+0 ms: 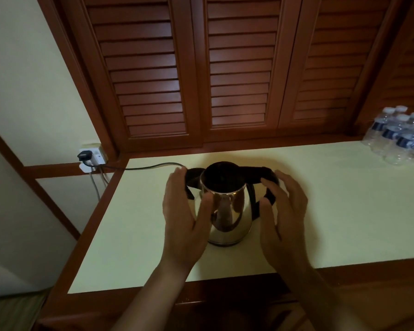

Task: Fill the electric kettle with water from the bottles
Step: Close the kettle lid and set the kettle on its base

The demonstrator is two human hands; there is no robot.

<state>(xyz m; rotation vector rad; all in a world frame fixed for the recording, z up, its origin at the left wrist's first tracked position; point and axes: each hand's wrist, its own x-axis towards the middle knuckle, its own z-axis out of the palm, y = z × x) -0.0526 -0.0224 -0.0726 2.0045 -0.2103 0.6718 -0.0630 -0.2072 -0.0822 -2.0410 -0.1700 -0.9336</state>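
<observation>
I am looking down at the polished steel electric kettle (227, 211), which is standing upright in the middle of the pale cream table (344, 211), straight ahead of me and between my hands. Its mouth is gaping open: the black plastic lid (193, 179) is sitting flipped back on the left, and the black curved handle (268, 185) is jutting to the right.

My left hand (184, 211) is lying spread, fingers straight, along the kettle's left flank, with the thumb resting on the mirror-like metal. My right hand (285, 211) is hovering by the handle with fingers loosely bent and holding nothing. I cannot tell whether its fingertips are touching the plastic.

The cluster of clear plastic water bottles with white caps and blue labels (397, 137) is standing upright, well apart, at the table's far right corner. So I am judging that the coming reach is going rightward and away from me, and that the right hand is the nearer one for it. The bottles' thin walls are probably going to give under a squeeze, while the kettle's steel is looking hard and slick.
</observation>
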